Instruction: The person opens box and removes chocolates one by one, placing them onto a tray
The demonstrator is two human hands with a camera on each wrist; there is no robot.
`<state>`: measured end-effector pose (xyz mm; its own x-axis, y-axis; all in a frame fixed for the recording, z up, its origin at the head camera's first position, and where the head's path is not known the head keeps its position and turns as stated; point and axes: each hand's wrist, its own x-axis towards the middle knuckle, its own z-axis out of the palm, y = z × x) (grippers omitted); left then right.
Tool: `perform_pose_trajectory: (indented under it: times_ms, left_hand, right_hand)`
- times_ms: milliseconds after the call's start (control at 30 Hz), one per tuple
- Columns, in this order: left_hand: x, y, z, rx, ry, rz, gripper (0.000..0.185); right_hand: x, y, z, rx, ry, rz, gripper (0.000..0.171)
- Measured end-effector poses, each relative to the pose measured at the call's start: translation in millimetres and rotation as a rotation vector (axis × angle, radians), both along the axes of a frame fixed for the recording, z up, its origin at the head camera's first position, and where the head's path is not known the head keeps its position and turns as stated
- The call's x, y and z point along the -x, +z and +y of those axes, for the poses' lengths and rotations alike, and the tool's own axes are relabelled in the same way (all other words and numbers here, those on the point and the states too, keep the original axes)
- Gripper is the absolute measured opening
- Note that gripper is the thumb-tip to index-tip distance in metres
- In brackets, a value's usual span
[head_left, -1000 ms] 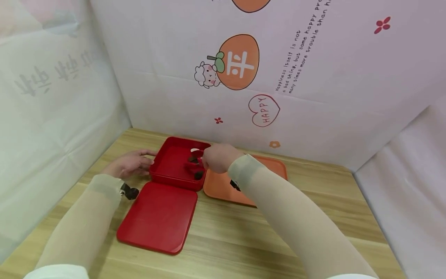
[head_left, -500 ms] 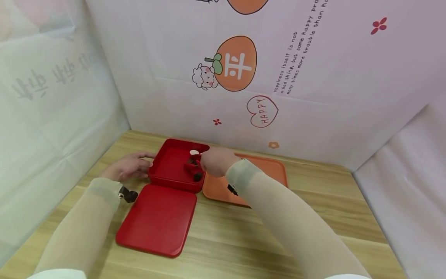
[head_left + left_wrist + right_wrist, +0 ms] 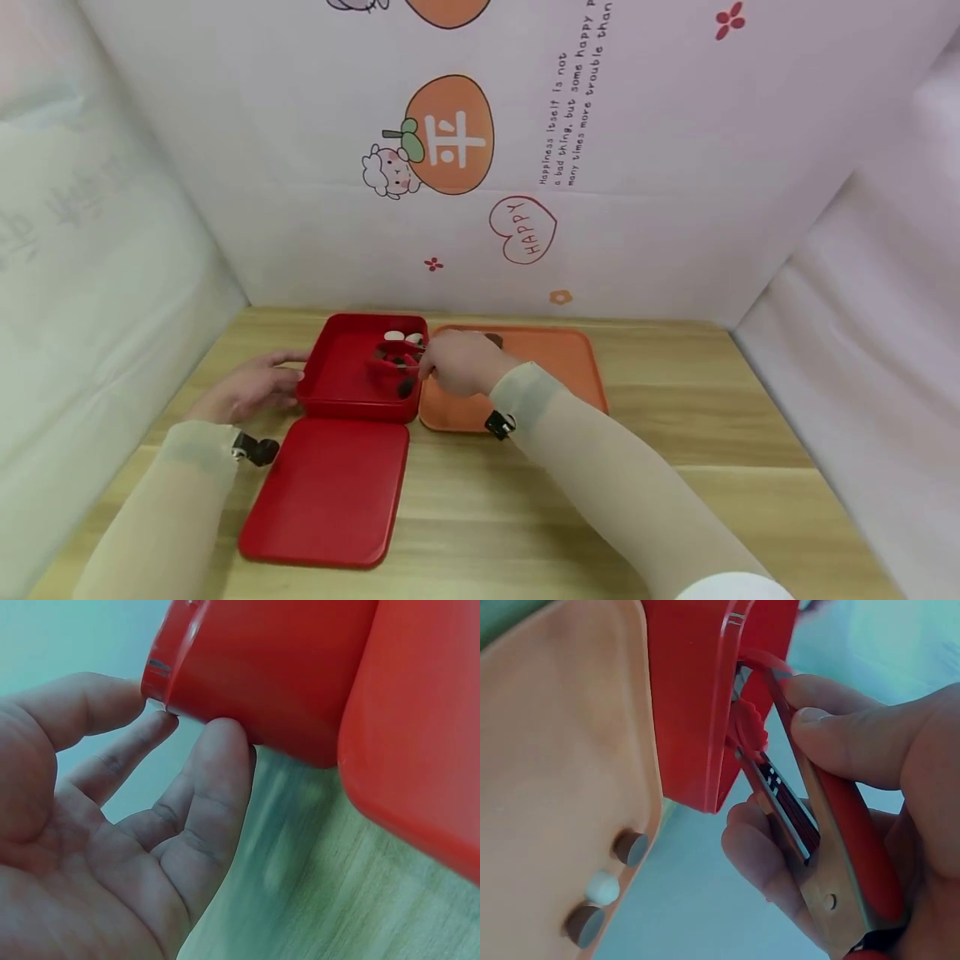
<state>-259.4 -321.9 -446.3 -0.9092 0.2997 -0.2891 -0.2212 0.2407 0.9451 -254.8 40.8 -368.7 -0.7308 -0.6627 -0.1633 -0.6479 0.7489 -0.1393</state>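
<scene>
My right hand (image 3: 465,362) grips a pair of tongs (image 3: 821,825) with red tips and metal-and-red arms. The arms stand apart. Their tips reach over the right side of an open red box (image 3: 313,371), among small dark brown pieces (image 3: 406,387) and white pieces (image 3: 394,336). Whether the tips hold a piece, I cannot tell. At the box's left side, my left hand (image 3: 247,390) touches the outside with fingertips and thumb; in the left wrist view the thumb meets the rim and the fingers (image 3: 225,761) touch the wall.
A red lid (image 3: 326,492) lies in front of the box. To the right is an orange tray (image 3: 558,367), partly under my right hand, bearing brown cylinders (image 3: 634,847) and a white piece (image 3: 602,887). Printed white cloth (image 3: 637,250) stands behind the wooden table (image 3: 675,400).
The head view has shifted, so everything sits further left. A second white piece now shows in the box, and the tong arms appear more clearly apart. My left hand stays against the box.
</scene>
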Motion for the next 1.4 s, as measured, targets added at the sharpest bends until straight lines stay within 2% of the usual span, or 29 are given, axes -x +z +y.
perform_pose_trajectory:
  times_ms: [167, 300, 400, 567, 733, 867, 1033, 1133, 1400]
  left_hand:
    - [-1.7, -6.3, -10.2, 0.002, 0.015, -0.010, 0.057]
    - [0.1, -4.1, -14.7, -0.008, 0.022, -0.004, 0.058]
    - [3.3, -2.7, -16.0, 0.004, 0.026, -0.003, 0.058]
    - [3.5, 0.4, -16.8, 0.034, 0.031, -0.031, 0.060]
    - [-1.8, 4.0, -15.5, 0.037, 0.038, -0.011, 0.060]
    - [-5.4, -2.2, -9.0, 0.016, 0.040, 0.003, 0.058]
    - [-8.4, -15.3, -1.1, -0.010, 0.062, -0.003, 0.056]
    - [-7.8, -18.8, 0.9, -0.017, 0.081, 0.005, 0.054]
    - [-2.0, -9.9, -0.3, -0.024, 0.082, 0.015, 0.056]
  right_hand:
    - [-1.3, 6.8, 12.0, 0.060, 0.008, 0.041, 0.025]
    - [-3.1, 14.8, 33.3, 0.098, -0.007, 0.096, 0.024]
    - [-3.7, 16.2, 55.3, 0.144, -0.039, 0.094, 0.025]
    - [-5.2, 8.2, 88.0, 0.194, -0.069, 0.093, 0.022]
    - [-10.9, -3.2, 107.4, 0.180, -0.072, 0.090, 0.020]
    - [-17.5, -13.6, 120.9, 0.141, -0.087, 0.114, 0.021]
    - [-22.2, -21.3, 128.5, 0.110, -0.080, 0.154, 0.018]
    - [-22.7, -21.5, 127.3, 0.118, -0.075, 0.152, 0.018]
    - [-16.3, -24.9, 119.1, 0.123, -0.057, 0.161, 0.018]
